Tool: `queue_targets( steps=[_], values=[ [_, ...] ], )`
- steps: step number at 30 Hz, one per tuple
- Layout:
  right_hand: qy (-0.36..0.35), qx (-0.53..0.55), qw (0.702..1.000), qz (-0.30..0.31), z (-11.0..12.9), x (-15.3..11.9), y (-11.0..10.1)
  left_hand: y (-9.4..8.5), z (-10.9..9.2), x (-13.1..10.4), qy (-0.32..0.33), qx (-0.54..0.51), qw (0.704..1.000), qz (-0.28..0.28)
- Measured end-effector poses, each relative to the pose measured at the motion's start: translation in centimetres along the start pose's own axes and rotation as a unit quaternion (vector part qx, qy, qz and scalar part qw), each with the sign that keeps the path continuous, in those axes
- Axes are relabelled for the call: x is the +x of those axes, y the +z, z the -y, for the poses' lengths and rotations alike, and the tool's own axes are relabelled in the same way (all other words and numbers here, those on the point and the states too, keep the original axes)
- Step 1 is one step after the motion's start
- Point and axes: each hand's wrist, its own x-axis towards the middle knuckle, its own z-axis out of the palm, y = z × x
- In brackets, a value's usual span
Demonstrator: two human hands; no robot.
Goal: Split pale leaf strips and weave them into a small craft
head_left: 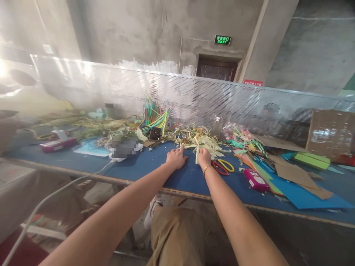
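My left hand (176,159) lies on the blue tabletop with its fingers spread, the fingertips close to the near edge of a pile of pale husk strips (212,145). My right hand (204,158), with a bracelet at the wrist, is closed on a pale yellow-green husk strip (197,154) that hangs down beside the thumb. A thin orange piece (198,133) stands up just behind it. Right of this hand lie scissors with red and yellow handles (226,166); their blades are hard to make out.
A bundle of coloured pipe cleaners (155,114) stands at the back. On the right are a magenta pack (255,180), blue paper (310,194) and cardboard (299,173). A metal flask (217,125) stands by the perforated screen (177,88). A white cable (55,190) drops over the table's left front edge.
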Motion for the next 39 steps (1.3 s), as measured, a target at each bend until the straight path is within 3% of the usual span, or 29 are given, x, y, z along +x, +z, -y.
queue_targets(
  steps=[3,5,8,10,18,24,31,34,39],
  values=[
    [-0.002,0.001,1.000,-0.010,0.1,-0.1,-0.1,-0.9,-0.5,0.9,-0.032,-0.036,0.999,0.008],
    [-0.008,0.007,1.000,-0.015,0.0,-0.2,0.0,-1.7,-1.1,1.8,-0.038,-0.061,0.997,-0.029],
    [-0.014,0.015,1.000,-0.022,-0.2,-0.1,0.1,-2.6,-2.2,3.3,0.039,-0.056,0.993,-0.101],
    [-0.017,0.014,0.999,-0.023,-0.4,0.1,0.2,-2.6,-2.7,4.0,0.095,-0.051,0.990,-0.087],
    [-0.004,-0.023,0.999,0.024,-0.8,1.1,0.9,0.7,-3.5,5.5,0.115,-0.051,0.992,-0.034],
    [0.007,0.013,0.997,0.078,-1.4,2.0,1.8,2.1,-2.6,7.1,0.076,-0.185,0.979,-0.025],
    [0.024,0.124,0.970,0.210,-0.2,2.4,1.4,2.9,-0.9,8.5,0.060,-0.361,0.930,-0.013],
    [-0.015,0.099,0.976,0.191,0.3,2.5,1.5,3.0,-0.3,9.0,0.040,-0.431,0.901,-0.005],
    [-0.128,-0.080,0.983,0.104,0.5,2.5,2.0,3.6,0.0,9.6,0.001,-0.479,0.878,-0.010]
  ],
)
